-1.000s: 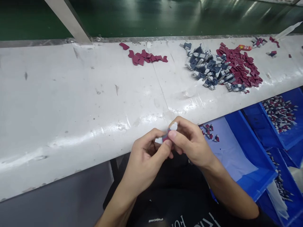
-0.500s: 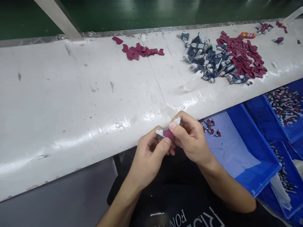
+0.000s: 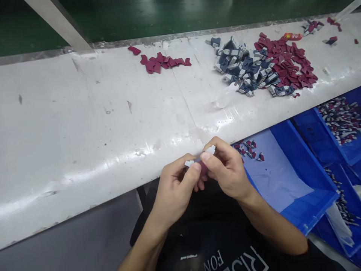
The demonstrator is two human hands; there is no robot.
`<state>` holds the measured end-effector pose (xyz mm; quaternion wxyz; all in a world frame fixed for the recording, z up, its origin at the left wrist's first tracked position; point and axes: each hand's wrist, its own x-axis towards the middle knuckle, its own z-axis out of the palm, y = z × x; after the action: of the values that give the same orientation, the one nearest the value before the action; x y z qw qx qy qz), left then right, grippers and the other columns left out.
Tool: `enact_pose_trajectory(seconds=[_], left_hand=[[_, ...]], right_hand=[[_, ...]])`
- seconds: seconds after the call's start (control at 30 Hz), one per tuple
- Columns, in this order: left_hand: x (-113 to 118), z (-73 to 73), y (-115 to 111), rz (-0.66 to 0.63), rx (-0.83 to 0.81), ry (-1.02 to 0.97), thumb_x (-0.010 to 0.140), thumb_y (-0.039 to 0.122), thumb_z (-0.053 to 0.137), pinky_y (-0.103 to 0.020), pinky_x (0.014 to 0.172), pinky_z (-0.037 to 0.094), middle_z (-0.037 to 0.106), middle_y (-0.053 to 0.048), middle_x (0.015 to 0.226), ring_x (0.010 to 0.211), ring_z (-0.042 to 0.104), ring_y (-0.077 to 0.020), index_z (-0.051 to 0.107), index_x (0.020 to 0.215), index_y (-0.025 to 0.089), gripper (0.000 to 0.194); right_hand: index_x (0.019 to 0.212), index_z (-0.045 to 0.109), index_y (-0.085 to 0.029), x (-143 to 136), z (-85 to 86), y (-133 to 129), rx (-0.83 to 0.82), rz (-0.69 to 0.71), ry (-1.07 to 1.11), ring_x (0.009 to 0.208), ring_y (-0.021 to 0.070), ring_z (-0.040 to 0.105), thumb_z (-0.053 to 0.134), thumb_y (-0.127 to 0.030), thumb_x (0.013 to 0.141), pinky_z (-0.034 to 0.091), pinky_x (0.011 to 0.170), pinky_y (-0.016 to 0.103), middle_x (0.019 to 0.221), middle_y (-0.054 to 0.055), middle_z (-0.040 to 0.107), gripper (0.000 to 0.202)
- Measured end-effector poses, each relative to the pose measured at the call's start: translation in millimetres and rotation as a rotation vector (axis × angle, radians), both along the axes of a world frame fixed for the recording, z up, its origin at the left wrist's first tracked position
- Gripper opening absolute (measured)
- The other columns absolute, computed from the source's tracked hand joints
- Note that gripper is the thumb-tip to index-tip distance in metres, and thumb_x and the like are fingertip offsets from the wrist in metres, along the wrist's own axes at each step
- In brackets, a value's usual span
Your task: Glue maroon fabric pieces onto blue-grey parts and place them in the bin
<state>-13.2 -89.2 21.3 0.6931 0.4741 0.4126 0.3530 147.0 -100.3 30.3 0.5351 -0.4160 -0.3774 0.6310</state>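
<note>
Between my two hands, just off the table's front edge, is a small plastic part point(image 3: 203, 168) with white-grey ends and a maroon face. My left hand point(image 3: 176, 186) pinches its left end between thumb and forefinger. The right end is gripped by my right hand point(image 3: 227, 167), with the thumb pressing on top. My fingers cover much of the part. On the table point(image 3: 93, 139) lie a heap of grey-and-white plastic parts point(image 3: 245, 67), a heap of maroon pieces point(image 3: 293, 64) beside it, and a smaller group of maroon pieces point(image 3: 163, 62) further left.
To my right below the table stands a lined blue bin point(image 3: 307, 165) holding several maroon-and-grey parts point(image 3: 249, 148). More blue bins with many parts point(image 3: 341, 120) are beyond it. An orange-red wrapped object point(image 3: 293, 36) lies by the heap. A white post point(image 3: 59, 22) rises at the back left.
The part has tilted in my fingers, so less of its maroon face shows. Both hands keep their pinch on it. The view has shifted slightly.
</note>
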Motion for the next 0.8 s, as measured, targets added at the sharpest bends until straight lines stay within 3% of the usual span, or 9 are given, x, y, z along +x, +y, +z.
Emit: enact_pose_trajectory(seconds=[0.17,0.3,0.43,0.57,0.7,0.8], left_hand=[[-2.9,-5.6,2.4,0.034,0.049,0.044,0.113,0.045,0.059,-0.028,0.064,0.058,0.065,0.002,0.073,0.068,0.067,-0.0142,0.069,0.077,0.023,0.043],[1.2,-9.0,4.9,-0.059,0.085,0.172,0.108,0.044,0.069,-0.024,0.062,0.059,0.069,0.003,0.073,0.066,0.068,-0.0133,0.074,0.087,0.025,0.029],[14.7,-6.4,3.0,-0.062,0.135,0.215,0.105,0.034,0.069,-0.020,0.057,0.057,0.069,0.003,0.068,0.059,0.066,-0.0112,0.074,0.084,0.024,0.024],[25.4,-3.4,2.2,-0.050,0.104,0.209,0.104,0.034,0.068,-0.020,0.053,0.055,0.068,0.002,0.064,0.055,0.063,-0.0111,0.075,0.083,0.022,0.025],[29.1,-1.2,3.3,-0.122,0.071,0.205,0.105,0.038,0.068,-0.022,0.052,0.056,0.069,0.001,0.066,0.055,0.064,-0.0119,0.075,0.085,0.022,0.027],[35.0,-0.6,2.2,-0.107,0.041,0.197,0.105,0.040,0.068,-0.022,0.053,0.057,0.069,0.001,0.066,0.055,0.064,-0.0121,0.073,0.083,0.022,0.029]], right_hand=[[0.098,0.061,-0.024,4.7,-7.8,-5.0,-0.062,0.037,0.019,0.059,0.0140,0.073,0.085,-0.039,0.102,0.060,0.055,0.026,0.074,-0.005,0.073,0.028],[0.098,0.061,-0.024,11.7,-10.5,-13.5,-0.111,-0.007,-0.030,0.066,0.0165,0.074,0.086,-0.045,0.100,0.062,0.064,0.031,0.075,-0.004,0.072,0.033],[0.092,0.060,-0.023,17.9,-9.4,-19.6,-0.145,-0.102,0.036,0.056,0.0124,0.069,0.089,-0.041,0.097,0.055,0.053,0.024,0.070,-0.006,0.069,0.034],[0.092,0.063,-0.021,26.8,-6.4,-20.8,-0.159,-0.137,0.019,0.050,0.0074,0.058,0.086,-0.039,0.099,0.044,0.044,0.020,0.070,-0.005,0.069,0.030],[0.093,0.063,-0.022,30.9,-3.8,-20.7,-0.111,-0.132,0.009,0.055,0.0097,0.065,0.083,-0.033,0.101,0.052,0.049,0.020,0.070,-0.006,0.068,0.025],[0.090,0.059,-0.023,27.1,-6.1,-22.5,-0.115,-0.153,0.022,0.052,0.0114,0.067,0.080,-0.032,0.104,0.056,0.049,0.021,0.065,-0.008,0.065,0.027]])
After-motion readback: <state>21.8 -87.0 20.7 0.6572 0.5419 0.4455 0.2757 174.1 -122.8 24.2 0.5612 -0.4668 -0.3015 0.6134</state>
